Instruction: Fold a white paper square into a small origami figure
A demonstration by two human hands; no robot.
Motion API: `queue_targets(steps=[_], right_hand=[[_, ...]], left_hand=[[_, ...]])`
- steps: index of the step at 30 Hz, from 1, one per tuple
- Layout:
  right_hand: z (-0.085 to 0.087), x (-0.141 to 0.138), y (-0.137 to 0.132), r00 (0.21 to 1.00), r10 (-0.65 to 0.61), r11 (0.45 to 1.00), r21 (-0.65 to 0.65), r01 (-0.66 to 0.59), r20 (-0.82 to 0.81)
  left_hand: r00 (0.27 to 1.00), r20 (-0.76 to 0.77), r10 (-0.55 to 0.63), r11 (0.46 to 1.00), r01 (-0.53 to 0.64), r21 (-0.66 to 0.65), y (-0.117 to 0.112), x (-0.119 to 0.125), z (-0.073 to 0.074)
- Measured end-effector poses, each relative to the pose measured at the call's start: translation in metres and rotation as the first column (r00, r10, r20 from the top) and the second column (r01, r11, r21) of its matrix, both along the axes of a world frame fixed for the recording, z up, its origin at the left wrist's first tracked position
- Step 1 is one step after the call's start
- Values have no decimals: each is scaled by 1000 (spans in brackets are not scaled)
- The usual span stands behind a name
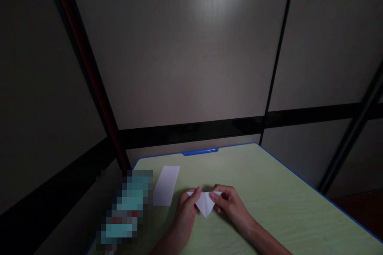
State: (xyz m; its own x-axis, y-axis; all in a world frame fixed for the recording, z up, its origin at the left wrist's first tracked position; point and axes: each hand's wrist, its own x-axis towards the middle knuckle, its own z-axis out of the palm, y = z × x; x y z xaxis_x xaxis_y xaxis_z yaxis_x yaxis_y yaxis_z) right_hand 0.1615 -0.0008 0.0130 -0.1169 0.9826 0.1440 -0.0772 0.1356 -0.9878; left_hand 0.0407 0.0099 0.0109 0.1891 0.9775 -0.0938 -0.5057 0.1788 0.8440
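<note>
A small white piece of folded paper [206,204], shaped like a triangle with its point toward me, is held between both hands above the table. My left hand [188,209] pinches its left corner, thumb on top. On the other side my right hand [229,203] grips the right corner between thumb and curled fingers. A crease runs down the paper's middle. The fingers beneath the paper are partly hidden.
A flat white paper strip [166,185] lies on the light green table [269,199], left of my hands. Farther left is a pixelated teal object [128,203]. A blue handle-like piece [200,152] sits at the table's far edge, before grey wall panels [191,55].
</note>
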Motion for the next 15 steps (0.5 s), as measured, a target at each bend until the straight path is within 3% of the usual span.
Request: queue_targets(steps=[6,11,15], right_hand=[[0,5,4,979,-149,989,-41,144,-142],[-1,4,0,994,38,996,-81,-47,-104],[0,1,-2,989,77,990,-109,-91,-125]], left_hand=[[976,-216,-5,982,45,182,0,-2,-1],[964,-240,112,971,-55,231,4,-6,-2],[956,-240,171,962,-109,251,7,-9,-1]])
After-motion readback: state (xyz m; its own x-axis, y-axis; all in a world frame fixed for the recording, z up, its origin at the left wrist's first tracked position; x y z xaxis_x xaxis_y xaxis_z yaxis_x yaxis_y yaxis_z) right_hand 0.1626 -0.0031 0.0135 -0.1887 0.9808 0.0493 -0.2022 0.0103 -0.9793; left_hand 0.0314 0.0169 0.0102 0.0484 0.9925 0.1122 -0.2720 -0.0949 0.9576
